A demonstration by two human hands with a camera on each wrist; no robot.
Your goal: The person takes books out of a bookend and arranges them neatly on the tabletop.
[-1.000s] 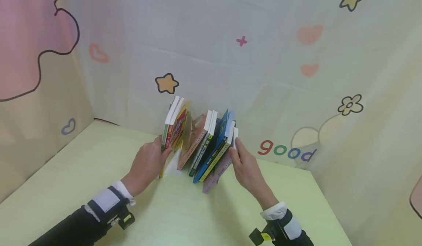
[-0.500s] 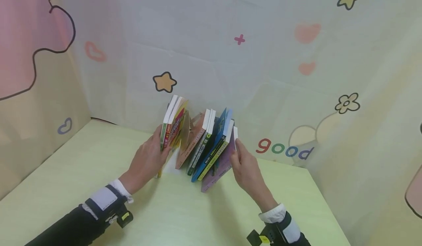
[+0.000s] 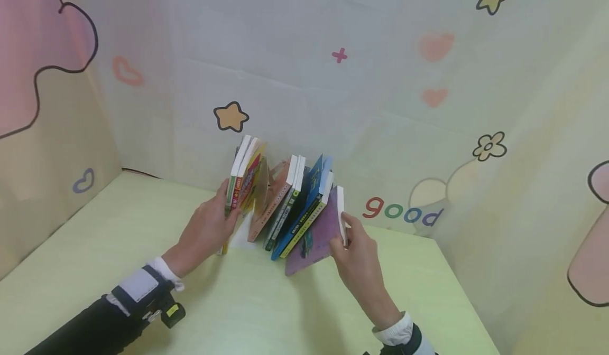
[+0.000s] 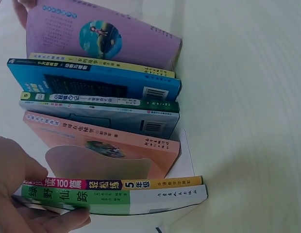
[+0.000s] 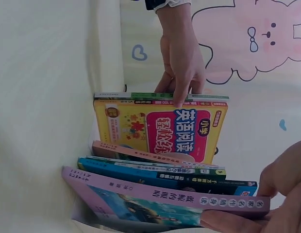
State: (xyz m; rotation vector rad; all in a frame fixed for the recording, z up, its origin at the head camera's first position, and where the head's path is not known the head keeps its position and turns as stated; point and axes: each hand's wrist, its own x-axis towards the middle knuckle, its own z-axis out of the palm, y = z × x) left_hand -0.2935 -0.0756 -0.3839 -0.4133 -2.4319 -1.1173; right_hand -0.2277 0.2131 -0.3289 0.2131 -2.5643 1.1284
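Observation:
My left hand [image 3: 204,231] grips a green-spined book [image 4: 77,196] and a yellow book [image 5: 126,128] together at the row's left end, thumb on the yellow cover. At the other end my right hand [image 3: 363,262] pinches a purple book [image 3: 321,236], its thumb on one cover and fingers round the other side. The purple book fans away from its neighbours. Between the hands lean a salmon-pink book [image 4: 107,141], thin green-spined books [image 3: 285,209], a blue book [image 3: 302,215] and a yellow-spined book [image 4: 104,65], all tilted. A rounded plate [image 4: 92,162] stands between the yellow and pink books.
The books stand on a pale yellow-green table [image 3: 247,313] near its back edge. A printed curtain [image 3: 285,69] hangs close behind them. A white flat base [image 3: 242,233] shows on the table beside the pink book.
My right hand has drawn the purple book's upper part away from the row, so more of its cover shows. The left hand keeps its grip. The whole view has shifted slightly.

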